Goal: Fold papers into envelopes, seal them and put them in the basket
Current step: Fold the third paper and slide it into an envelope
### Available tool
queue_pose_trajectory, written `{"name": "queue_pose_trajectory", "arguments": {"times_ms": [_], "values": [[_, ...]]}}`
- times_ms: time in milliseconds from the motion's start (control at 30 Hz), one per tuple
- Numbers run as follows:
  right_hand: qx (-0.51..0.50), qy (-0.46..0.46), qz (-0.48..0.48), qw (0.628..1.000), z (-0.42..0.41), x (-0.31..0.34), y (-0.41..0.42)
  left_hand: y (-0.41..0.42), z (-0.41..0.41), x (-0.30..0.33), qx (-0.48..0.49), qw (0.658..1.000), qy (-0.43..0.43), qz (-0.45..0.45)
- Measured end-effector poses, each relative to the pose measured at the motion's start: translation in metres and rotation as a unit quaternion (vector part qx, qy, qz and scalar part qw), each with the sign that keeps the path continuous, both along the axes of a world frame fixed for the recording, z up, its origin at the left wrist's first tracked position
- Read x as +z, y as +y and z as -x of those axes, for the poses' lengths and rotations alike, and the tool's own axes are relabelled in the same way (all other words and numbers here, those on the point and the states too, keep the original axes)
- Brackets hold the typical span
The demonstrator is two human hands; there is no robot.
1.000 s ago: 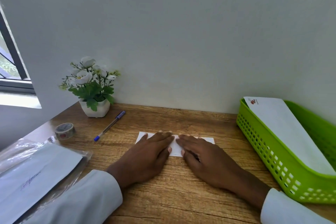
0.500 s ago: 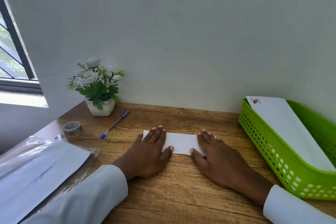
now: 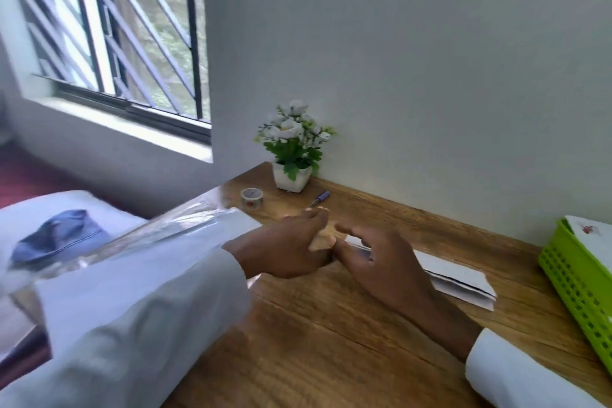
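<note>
The folded white paper [image 3: 458, 276] lies flat on the wooden desk [image 3: 331, 341], a little left of the green basket [image 3: 576, 278]. A white envelope [image 3: 587, 229] leans inside the basket. My right hand [image 3: 381, 263] hovers over the paper's left end with relaxed, slightly bent fingers and holds nothing. My left hand [image 3: 288, 243] is off the paper, to its left, its fingers stretched toward the tape roll [image 3: 251, 198] and the blue pen [image 3: 320, 198]. It holds nothing.
A clear plastic pack of white envelopes [image 3: 172, 235] lies at the desk's left edge, partly under my left sleeve. A small potted plant [image 3: 294, 156] stands against the wall. A window and a bed with a blue cloth are further left.
Both hands came off the folded paper and shifted left. My left hand moved toward the tape and pen. The view swung left, so the basket now sits at the right edge.
</note>
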State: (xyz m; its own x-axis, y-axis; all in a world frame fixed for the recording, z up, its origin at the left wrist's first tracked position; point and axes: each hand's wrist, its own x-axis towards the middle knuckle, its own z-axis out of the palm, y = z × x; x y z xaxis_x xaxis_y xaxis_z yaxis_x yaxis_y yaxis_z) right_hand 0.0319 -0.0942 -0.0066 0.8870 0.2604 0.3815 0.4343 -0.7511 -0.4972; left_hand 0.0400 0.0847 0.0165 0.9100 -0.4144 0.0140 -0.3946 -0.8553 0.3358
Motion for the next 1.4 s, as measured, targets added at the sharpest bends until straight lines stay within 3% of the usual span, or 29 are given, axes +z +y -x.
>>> {"name": "queue_pose_trajectory", "arguments": {"times_ms": [167,333,500,733,900,1033,1167,1400], "values": [[0.049,0.015,-0.049,0.997,-0.009,-0.002,0.059,0.092,0.044,-0.009,0.148,0.986,-0.082,-0.004],[0.049,0.058,-0.032,0.997,-0.023,-0.009,0.094,0.164,0.103,-0.025,0.292,0.948,-0.103,0.073],[0.052,0.076,-0.015,0.996,-0.032,-0.017,0.102,0.199,0.149,-0.045,0.404,0.907,-0.105,0.066],[0.078,0.115,-0.078,0.987,-0.033,-0.026,0.101,0.189,0.156,-0.055,0.454,0.862,-0.175,0.143],[0.077,0.112,-0.131,0.982,-0.026,-0.029,0.104,0.193,0.157,-0.058,0.455,0.829,-0.183,0.268],[0.085,0.164,-0.23,0.955,-0.026,-0.028,0.104,0.2,0.158,-0.063,0.428,0.825,-0.168,0.329],[0.103,0.22,-0.321,0.915,-0.027,-0.025,0.102,0.199,0.16,-0.064,0.41,0.832,-0.176,0.329],[0.093,0.224,-0.324,0.915,-0.028,-0.022,0.094,0.195,0.152,-0.043,0.411,0.89,-0.157,0.119]]}}
